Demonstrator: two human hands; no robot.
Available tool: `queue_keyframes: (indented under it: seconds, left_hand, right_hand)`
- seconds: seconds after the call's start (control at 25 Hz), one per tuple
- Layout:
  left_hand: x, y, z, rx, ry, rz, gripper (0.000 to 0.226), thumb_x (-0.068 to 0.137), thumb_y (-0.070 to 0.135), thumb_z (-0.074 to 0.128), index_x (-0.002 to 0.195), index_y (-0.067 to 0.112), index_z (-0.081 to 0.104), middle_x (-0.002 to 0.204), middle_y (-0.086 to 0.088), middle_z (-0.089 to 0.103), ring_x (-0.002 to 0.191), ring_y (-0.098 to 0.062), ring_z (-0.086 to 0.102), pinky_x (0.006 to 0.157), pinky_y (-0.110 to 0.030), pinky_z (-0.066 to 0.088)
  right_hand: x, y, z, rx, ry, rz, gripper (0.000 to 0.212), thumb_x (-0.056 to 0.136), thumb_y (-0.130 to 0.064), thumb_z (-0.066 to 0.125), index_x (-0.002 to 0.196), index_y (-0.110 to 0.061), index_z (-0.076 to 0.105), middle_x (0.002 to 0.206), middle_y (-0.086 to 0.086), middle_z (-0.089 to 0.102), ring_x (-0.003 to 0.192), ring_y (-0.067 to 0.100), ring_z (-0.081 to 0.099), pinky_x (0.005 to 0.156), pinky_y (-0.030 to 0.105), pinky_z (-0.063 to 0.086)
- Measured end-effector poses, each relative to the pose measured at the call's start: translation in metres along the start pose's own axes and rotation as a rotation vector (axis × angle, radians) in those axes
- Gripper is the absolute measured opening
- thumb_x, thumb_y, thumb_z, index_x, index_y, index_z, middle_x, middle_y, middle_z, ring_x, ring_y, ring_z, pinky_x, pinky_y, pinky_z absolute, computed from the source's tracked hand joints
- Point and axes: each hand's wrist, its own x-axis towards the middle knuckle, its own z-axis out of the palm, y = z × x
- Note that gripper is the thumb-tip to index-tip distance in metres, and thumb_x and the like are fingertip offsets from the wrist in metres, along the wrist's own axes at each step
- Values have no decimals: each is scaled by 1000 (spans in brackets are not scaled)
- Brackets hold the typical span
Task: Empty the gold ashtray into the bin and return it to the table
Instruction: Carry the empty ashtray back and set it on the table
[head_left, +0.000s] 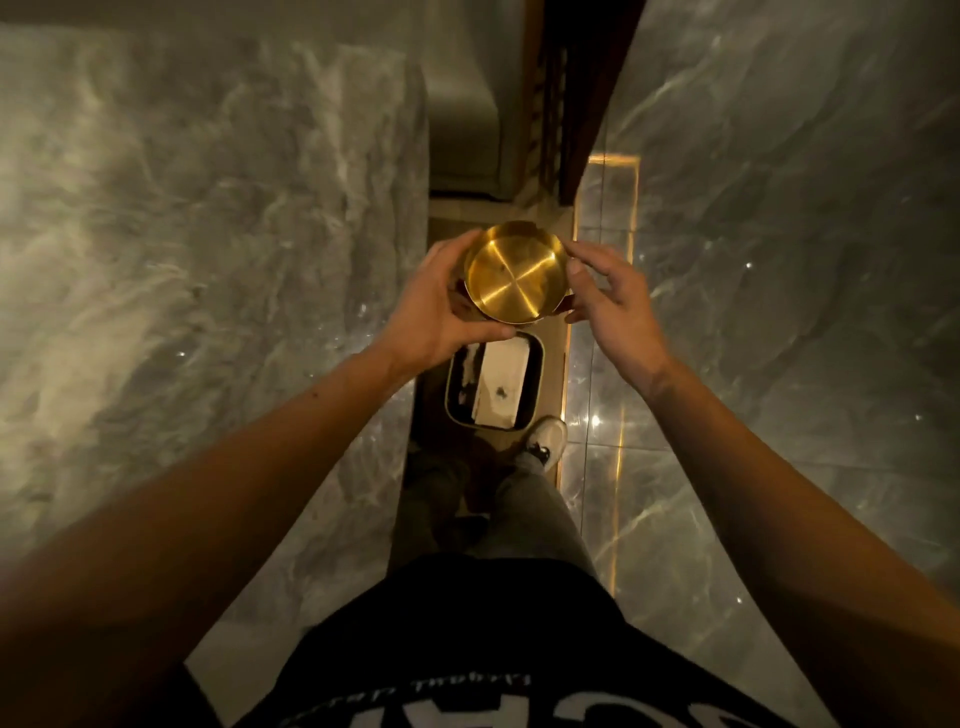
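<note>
The round gold ashtray (514, 271) is held up in the air at the centre of the head view, its shiny inside facing me with only a small dark speck in it. My left hand (447, 306) grips its left and lower rim, thumb along the bottom. My right hand (608, 296) touches the right rim with thumb and fingertips, the other fingers spread. Directly below the ashtray, on the floor, stands the bin (493, 384), a dark rounded-rectangle container with a pale liner and a bit of dark debris inside.
A grey marble table top (208, 234) fills the left side, its edge running beside the bin. Glossy marble floor (779, 260) with a lit gold strip (621, 441) lies to the right. My legs and a white shoe (548, 439) stand just behind the bin. A sofa corner (462, 119) is ahead.
</note>
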Motion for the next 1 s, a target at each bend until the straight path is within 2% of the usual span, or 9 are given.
queue_keyframes:
  seconds: [0.12, 0.24, 0.44, 0.56, 0.68, 0.84, 1.0]
  left_hand:
    - [-22, 12, -32, -13, 93, 51, 103, 56, 24, 91, 143, 20, 37, 136, 0, 46, 121, -17, 53, 97, -31, 52]
    - [-47, 8, -68, -15, 189, 97, 102, 55, 30, 93, 142, 17, 41, 135, 1, 53, 124, -14, 53, 105, -34, 48]
    - [-81, -17, -132, -94, 281, 117, 104, 49, 42, 91, 140, 18, 46, 136, 0, 54, 124, -11, 54, 107, -35, 46]
    - [-103, -30, -176, -81, 240, 180, 103, 49, 42, 92, 139, 18, 46, 135, 1, 53, 123, -7, 53, 106, -28, 46]
    - [-126, -40, -216, -62, 202, 219, 103, 52, 35, 93, 141, 18, 45, 138, -2, 52, 123, -4, 51, 103, -17, 43]
    - [-152, -50, -248, -77, 171, 241, 101, 52, 34, 93, 140, 23, 46, 138, 4, 51, 126, -7, 51, 105, -23, 44]
    - [-174, -52, -259, -75, 220, 237, 101, 52, 28, 94, 141, 21, 46, 135, 10, 52, 124, -3, 52, 101, -16, 43]
  right_hand:
    - [-6, -40, 20, 13, -65, -52, 40, 95, -23, 58, 134, -19, 53, 128, 1, 59, 103, 20, 65, 73, 22, 55]
    - [-12, -73, 50, -34, -165, -59, 56, 83, -20, 73, 134, -22, 50, 121, -6, 59, 100, 17, 65, 82, 27, 57]
    - [-20, -104, 115, -219, -266, -147, 86, 64, -32, 86, 140, -26, 45, 137, 2, 53, 123, 15, 53, 97, 33, 51]
    - [-37, -120, 163, -301, -213, -195, 86, 64, -30, 86, 140, -22, 46, 134, 0, 52, 119, 13, 53, 99, 35, 49]
    - [-58, -133, 206, -312, -138, -202, 84, 66, -30, 85, 140, -19, 46, 136, 0, 50, 121, 11, 51, 99, 31, 48]
    - [-79, -144, 246, -313, -90, -221, 85, 67, -29, 85, 141, -17, 45, 138, 1, 50, 120, 9, 51, 97, 24, 47]
    - [-89, -150, 262, -332, -88, -268, 83, 66, -29, 86, 138, -19, 48, 134, 0, 54, 119, 11, 53, 95, 28, 49]
